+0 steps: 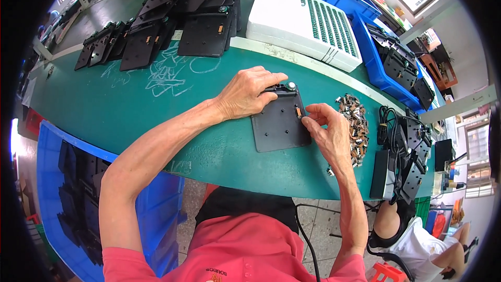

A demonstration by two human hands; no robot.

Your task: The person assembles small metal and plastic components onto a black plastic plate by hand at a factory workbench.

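Note:
A flat black plastic panel [279, 130] with small pegs lies on the green table in front of me. My left hand [250, 91] grips its far edge, thumb and fingers around the dark bar beside a round silver-and-green piece [291, 86]. On the panel's right side sits a small copper-coloured part [298, 112]. My right hand [330, 128] is closed in a pinch at the panel's right edge, close to that part; whatever its fingertips hold is hidden. Just right of this hand lies a pile of small metal-and-brown parts [356, 133].
Similar black panels [206, 31] stand stacked at the far left. A white foam tray [282, 15] holds rows of small green pieces. Panels also fill blue crates at the right [373, 57] and lower left [141, 219]. Cables and a black-and-grey device [383, 175] lie right. A person [422, 245] sits nearby.

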